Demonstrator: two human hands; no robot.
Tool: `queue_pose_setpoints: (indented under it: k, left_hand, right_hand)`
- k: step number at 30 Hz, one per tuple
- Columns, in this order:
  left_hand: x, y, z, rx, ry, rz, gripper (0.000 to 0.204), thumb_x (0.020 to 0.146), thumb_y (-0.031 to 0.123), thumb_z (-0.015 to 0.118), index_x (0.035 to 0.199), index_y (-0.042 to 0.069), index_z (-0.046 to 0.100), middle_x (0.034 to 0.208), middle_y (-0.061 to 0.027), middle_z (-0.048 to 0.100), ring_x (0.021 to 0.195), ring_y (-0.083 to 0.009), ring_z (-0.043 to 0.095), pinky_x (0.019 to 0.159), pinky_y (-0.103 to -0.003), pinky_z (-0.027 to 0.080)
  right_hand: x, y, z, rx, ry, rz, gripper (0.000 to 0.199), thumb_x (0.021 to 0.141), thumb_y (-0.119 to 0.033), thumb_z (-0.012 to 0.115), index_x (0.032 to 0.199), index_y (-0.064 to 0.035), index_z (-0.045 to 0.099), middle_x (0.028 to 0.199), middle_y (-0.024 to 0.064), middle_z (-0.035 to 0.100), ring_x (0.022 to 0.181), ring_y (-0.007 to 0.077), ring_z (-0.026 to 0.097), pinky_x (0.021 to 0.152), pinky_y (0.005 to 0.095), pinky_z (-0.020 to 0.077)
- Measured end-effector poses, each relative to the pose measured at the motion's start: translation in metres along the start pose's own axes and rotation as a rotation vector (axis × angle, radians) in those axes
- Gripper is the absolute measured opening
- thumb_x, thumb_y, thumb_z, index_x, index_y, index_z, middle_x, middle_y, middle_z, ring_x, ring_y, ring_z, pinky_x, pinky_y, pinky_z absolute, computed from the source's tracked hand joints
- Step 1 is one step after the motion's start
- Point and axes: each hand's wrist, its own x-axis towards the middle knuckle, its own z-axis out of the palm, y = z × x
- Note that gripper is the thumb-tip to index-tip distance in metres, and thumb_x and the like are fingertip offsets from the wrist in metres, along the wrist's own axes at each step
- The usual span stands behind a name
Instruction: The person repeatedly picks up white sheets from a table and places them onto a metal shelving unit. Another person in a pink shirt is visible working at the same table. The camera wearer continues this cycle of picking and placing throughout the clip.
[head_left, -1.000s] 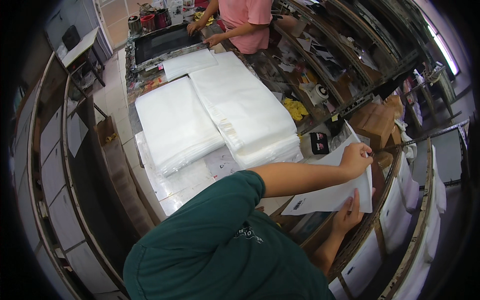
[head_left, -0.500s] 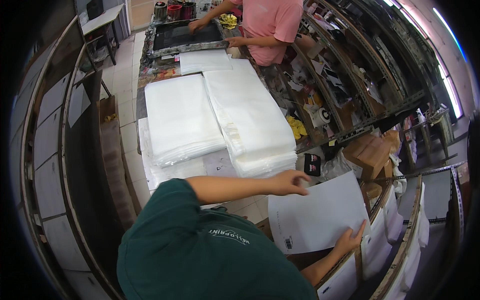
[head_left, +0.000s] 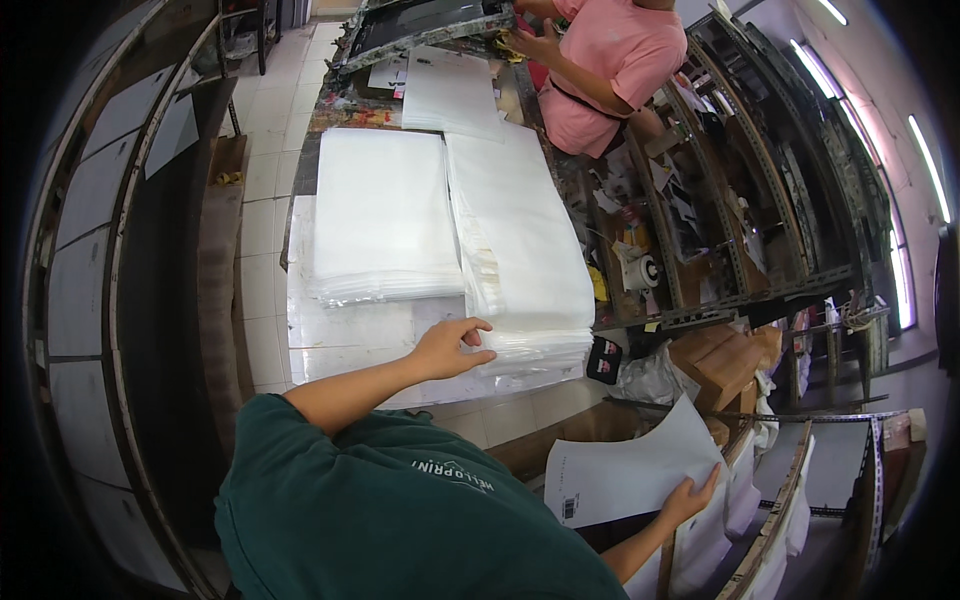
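My right hand (head_left: pixel 689 498) grips the right edge of a white sheet (head_left: pixel 625 475) printed with a small barcode and a line of fine marks. The sheet bows up at its far corner. My left hand (head_left: pixel 452 350) is at the near left edge of a tall stack of long white sheets (head_left: pixel 525 240). Its thumb and forefinger are apart, with nothing visible between them. Left of that stack lies a second pile of white sheets (head_left: pixel 382 205), squarer in shape.
Across the table, a person in a pink shirt (head_left: pixel 625 60) stands by a tilted dark screen frame (head_left: pixel 425 35), with a smaller white sheet pile (head_left: pixel 450 90) before it. Shelving (head_left: pixel 740 190) and brown cardboard boxes (head_left: pixel 715 365) stand right; racks holding sheets (head_left: pixel 80 290) stand left.
My left hand has moved from above the held sheet leftward to the stack's near edge. The far screen frame has been lifted to a tilt. My right hand keeps its hold.
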Motion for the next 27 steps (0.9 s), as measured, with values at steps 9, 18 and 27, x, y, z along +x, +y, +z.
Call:
queue_pose_setpoints:
  k: [9, 18, 27]
  left_hand:
    - [0.031, -0.009, -0.036, 0.367, 0.277, 0.105, 0.042, 0.073, 0.03, 0.067, 0.109, 0.01, 0.059, 0.088, -0.0072, 0.06, 0.086, -0.025, 0.058, 0.076, -0.035, 0.047]
    - [0.109, -0.05, -0.098, 0.788, 0.707, 0.232, 0.048, 0.071, 0.024, 0.069, 0.113, 0.011, 0.051, 0.108, -0.0098, 0.053, 0.105, -0.027, 0.049, 0.079, -0.038, 0.045]
    - [0.212, -0.075, -0.163, 1.274, 0.831, 0.054, 0.092, 0.067, 0.022, 0.07, 0.143, 0.023, 0.018, 0.139, -0.0127, 0.03, 0.134, -0.0307, 0.02, 0.104, -0.049, 0.022]
  right_hand:
    - [-0.022, 0.001, -0.003, -0.012, -0.051, 0.001, 0.072, 0.064, 0.005, 0.04, 0.135, 0.0001, 0.034, 0.132, 0.0266, 0.041, 0.121, 0.0374, 0.042, 0.102, 0.0368, 0.0312]
    - [-0.064, -0.002, -0.002, -0.001, -0.014, -0.005, 0.072, 0.064, 0.006, 0.039, 0.136, 0.001, 0.031, 0.132, 0.0281, 0.039, 0.123, 0.0389, 0.039, 0.103, 0.0394, 0.0299]
    - [-0.096, -0.021, -0.021, 0.005, -0.067, 0.097, 0.071, 0.065, 0.006, 0.038, 0.135, 0.0029, 0.031, 0.135, 0.0237, 0.038, 0.126, 0.0339, 0.037, 0.105, 0.0362, 0.0264]
